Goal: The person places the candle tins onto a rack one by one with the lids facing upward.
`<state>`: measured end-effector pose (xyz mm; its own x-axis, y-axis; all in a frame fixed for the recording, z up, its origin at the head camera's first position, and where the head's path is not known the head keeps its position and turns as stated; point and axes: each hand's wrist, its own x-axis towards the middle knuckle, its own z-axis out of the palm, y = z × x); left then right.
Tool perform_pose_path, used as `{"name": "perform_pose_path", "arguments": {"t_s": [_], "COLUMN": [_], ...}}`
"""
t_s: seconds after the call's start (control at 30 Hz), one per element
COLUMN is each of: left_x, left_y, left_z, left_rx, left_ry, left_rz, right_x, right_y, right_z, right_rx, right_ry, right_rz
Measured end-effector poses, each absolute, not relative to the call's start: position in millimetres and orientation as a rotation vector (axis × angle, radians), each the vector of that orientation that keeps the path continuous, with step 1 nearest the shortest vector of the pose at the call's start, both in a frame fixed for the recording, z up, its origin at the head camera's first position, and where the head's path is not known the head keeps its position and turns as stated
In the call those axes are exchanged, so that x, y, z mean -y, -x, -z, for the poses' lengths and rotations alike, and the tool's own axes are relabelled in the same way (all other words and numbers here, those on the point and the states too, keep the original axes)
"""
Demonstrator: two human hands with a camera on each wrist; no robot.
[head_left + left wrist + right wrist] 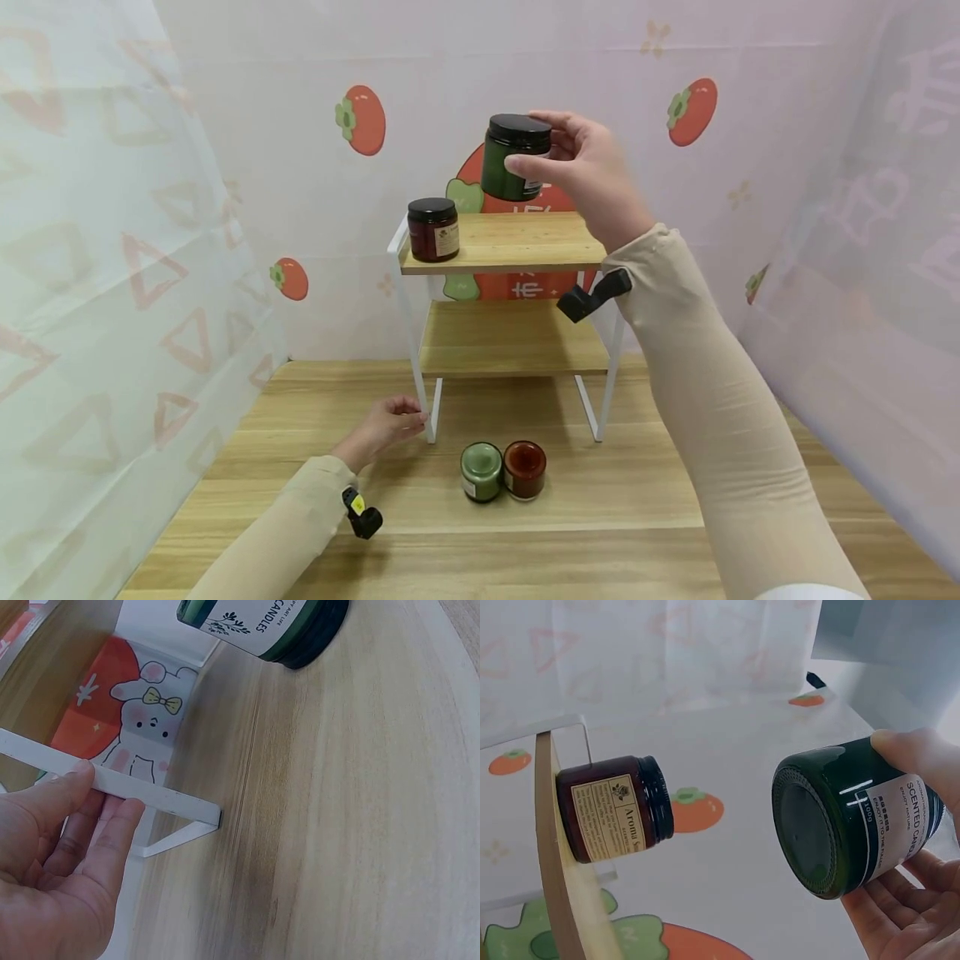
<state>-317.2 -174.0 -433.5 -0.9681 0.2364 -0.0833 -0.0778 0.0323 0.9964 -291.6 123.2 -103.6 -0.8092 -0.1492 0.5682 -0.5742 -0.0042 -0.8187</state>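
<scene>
A green scented candle jar (832, 825) with a black lid is gripped between the thumb and fingers of my right hand (592, 175). It hangs upright above the top board of the small shelf rack (517, 242), apart from it. On that board's left end stands a dark red candle jar (433, 232), also black-lidded, its cream label showing in the right wrist view. Low on the left, my left hand (386, 429) pinches the rack's white metal leg (161, 796) between thumb and fingers.
On the table (600, 508) in front of the rack, a green jar (481, 471) and an amber-red jar (525, 469) stand side by side, seemingly bottom up. The rack has a lower wooden board (513, 337). Printed cloth walls (262, 150) surround the table.
</scene>
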Motion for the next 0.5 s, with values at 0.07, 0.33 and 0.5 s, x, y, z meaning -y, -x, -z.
{"name": "perform_pose_path", "arguments": {"t_s": [0.07, 0.33, 0.5], "left_x": [175, 176, 176], "left_y": [317, 317, 316], "left_z": [433, 433, 434], "left_rx": [-2.085, -2.097, -2.096], "left_ry": [-0.166, -0.182, -0.177], "left_rz": [-2.030, -2.009, -1.999], "right_x": [-120, -112, -109], "right_y": [295, 312, 323], "right_z": [104, 110, 119], "right_rx": [1.974, 2.010, 2.056], "right_ry": [-0.747, -0.715, -0.667], "right_rz": [-1.865, -1.845, -1.816]}}
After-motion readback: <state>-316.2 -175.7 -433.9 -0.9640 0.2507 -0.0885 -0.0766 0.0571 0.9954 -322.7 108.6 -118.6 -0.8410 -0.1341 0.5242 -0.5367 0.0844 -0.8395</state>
